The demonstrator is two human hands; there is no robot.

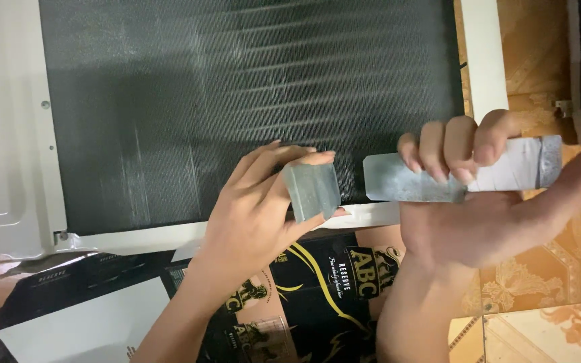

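- The left hand pinches a small grey metal block between thumb and fingertips, fingers close together, right at the lower edge of the dark fin panel; the hold is only at the tips, so I judge the block could slip and drop onto the black printed cardboard below
- The right hand wraps a long flat metal strip, four fingers curled over its top and pressed side by side, palm under it; the strip lies level beside the panel's lower right corner, its left end near the block but apart from it
- The strip's clipped left corner points toward the left hand's fingertips, so a sudden push leftward could nick them
- The fins look thin and already show pale scuffed patches; a hard edge of block or strip pressed against them could bend or flatten more
- The white frame under the panel is narrow, and either piece rested there could slide off its edge
- The strip's edges look raw, and a tight grip that shifts along it could cut the palm
- The cardboard lies unevenly over the patterned floor tiles, so a dropped piece may skid out of reach under the unit
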